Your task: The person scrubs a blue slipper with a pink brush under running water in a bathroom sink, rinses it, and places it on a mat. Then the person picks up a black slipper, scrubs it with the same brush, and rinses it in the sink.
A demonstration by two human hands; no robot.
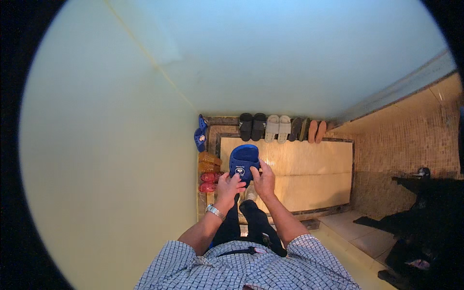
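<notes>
In front of me I hold up a blue slipper (pixel 244 157) with a round white picture on its strap. My right hand (pixel 264 180) grips its right side, thumb on the strap. My left hand (pixel 229 190), with a metal watch at the wrist, is at the slipper's lower left, fingers curled against it. The slipper's underside is hidden. Below and left of it, closest to my left hand, lies a pair of red shoes (pixel 209 177) against the wall.
Two smaller blue clogs (pixel 200 139) lean at the left wall. Along the far wall stand black slippers (pixel 246 127), grey slippers (pixel 272 128), dark flip-flops (pixel 295 129) and orange-brown slippers (pixel 312 130). A pale mat (pixel 314 186) covers the floor. Dark clothing (pixel 425 212) hangs at right.
</notes>
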